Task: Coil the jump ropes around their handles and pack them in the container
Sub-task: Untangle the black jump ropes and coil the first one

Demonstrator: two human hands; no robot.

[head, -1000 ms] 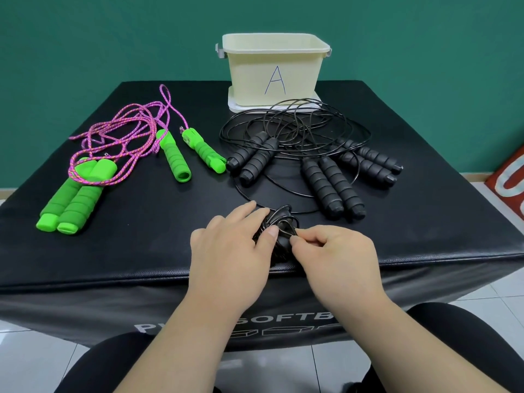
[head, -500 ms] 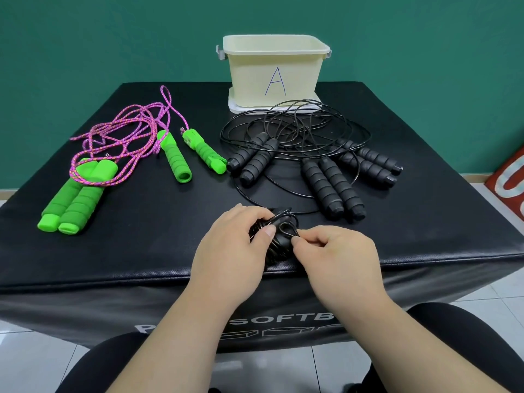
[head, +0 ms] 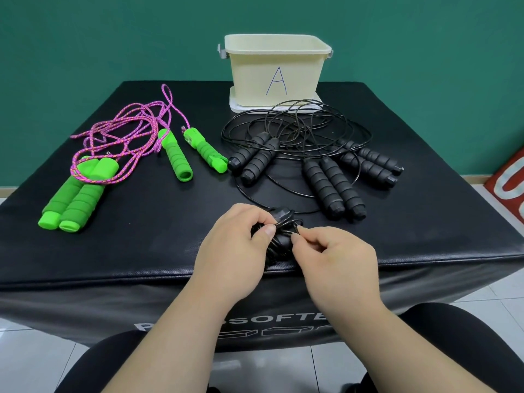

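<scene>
though the cream plastic container (head: 249,80) stands at the far edge of the black padded tabletop (head: 141,236), marked with a blue letter "a" and resting on a white lid (head: 235,104), its inside cannot be seen from this angle. at the near edge the left hand (head: 235,248) grips a black jump rope bundle (head: 282,239), cord wound round its handles, with the left fingers (head: 255,215) curled over the top and the thumb pressed on the side. the right hand (head: 334,262) is just beside it, its fingers (head: 302,240) closed narrowly in a pinch on a small loop of the black cord at the bundle's upper end. one strand of loose cord (head: 249,194) runs from the bundle back toward the middle of the tabletop. beyond lie three pairs of black handles (head: 331,188), uncoiled, their thin black cords (head: 297,123) tangled in wide loops that reach the white lid. to the left, a pair of green foam handles (head: 76,194) lies side by side with pink rope (head: 124,129) looped loosely over it, and two more green handles (head: 175,157) lie apart, near the closest black pair.
</scene>
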